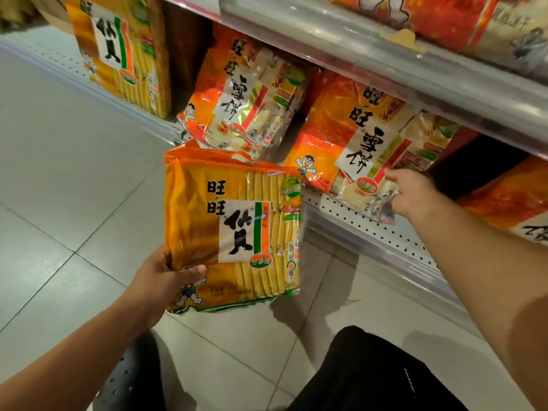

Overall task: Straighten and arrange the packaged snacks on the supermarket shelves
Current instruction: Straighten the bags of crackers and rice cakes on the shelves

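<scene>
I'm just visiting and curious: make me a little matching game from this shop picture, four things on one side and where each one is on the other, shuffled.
Things:
1. yellow snack pack
2. orange-red snack pack
3. beige tape scrap
4. black shoe

Places:
A. on the floor tiles, bottom of the view
B. stuck on the upper shelf edge
C. gripped by the left hand, off the shelf
D. leaning on the perforated shelf, at the right hand

Pairs: 1-C, 2-D, 3-B, 4-A
</scene>
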Demonstrator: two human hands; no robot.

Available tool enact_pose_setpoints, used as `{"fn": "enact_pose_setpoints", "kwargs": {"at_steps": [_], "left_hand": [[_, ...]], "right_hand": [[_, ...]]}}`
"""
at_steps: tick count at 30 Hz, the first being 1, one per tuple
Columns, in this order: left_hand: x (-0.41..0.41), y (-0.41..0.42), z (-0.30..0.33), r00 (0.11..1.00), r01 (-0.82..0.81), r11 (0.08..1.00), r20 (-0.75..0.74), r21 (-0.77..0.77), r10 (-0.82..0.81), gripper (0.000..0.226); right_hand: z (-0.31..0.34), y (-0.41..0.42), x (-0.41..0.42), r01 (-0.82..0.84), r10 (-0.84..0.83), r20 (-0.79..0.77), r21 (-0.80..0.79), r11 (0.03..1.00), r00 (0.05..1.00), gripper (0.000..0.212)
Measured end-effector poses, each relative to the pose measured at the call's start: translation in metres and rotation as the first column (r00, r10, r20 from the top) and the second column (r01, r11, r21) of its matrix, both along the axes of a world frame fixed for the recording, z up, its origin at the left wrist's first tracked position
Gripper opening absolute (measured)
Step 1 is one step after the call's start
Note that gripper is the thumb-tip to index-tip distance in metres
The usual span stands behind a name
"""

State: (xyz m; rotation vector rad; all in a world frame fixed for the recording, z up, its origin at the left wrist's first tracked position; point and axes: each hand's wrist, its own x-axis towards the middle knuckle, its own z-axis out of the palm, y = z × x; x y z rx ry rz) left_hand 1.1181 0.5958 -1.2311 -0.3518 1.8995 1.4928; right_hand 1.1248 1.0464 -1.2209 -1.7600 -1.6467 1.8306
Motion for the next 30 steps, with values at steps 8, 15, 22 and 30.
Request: {"fn": "enact_pose_setpoints", "kwargs": {"at_steps": [8,15,22,30], "left_hand": [[-0.018,-0.017,-0.002,1.000,0.015,1.000,0.003,0.016,-0.015,0.054],[-0.043,-0.041,0.015,1.000,0.001,0.998,0.023,0.055,-0.003,0.053],[-0.046,-0.089,0.092,0.977,-0.049,0.994,0.211,0.100,0.027,0.057],[-0.044,-0.191,0.225,0.946,-0.218,0.975,0.237,-0.044,0.222,0.056]], "right_hand": [[0.003,-0.018,0.031,0.212,-0.191,-0.157,0.127,0.969,0.969,0.056],[0.000,-0.128,0.057,-0.317,0.340,-0.068,0.234,0.919,0.938,0.043],[0.060,-0.241,0.019,-0.587,0.616,-0.024,-0.334,0.738,0.788,0.082],[0.211,-0.340,-0.048,-0.747,0.794,0.055,-0.303,0.591,0.606,0.029]]}}
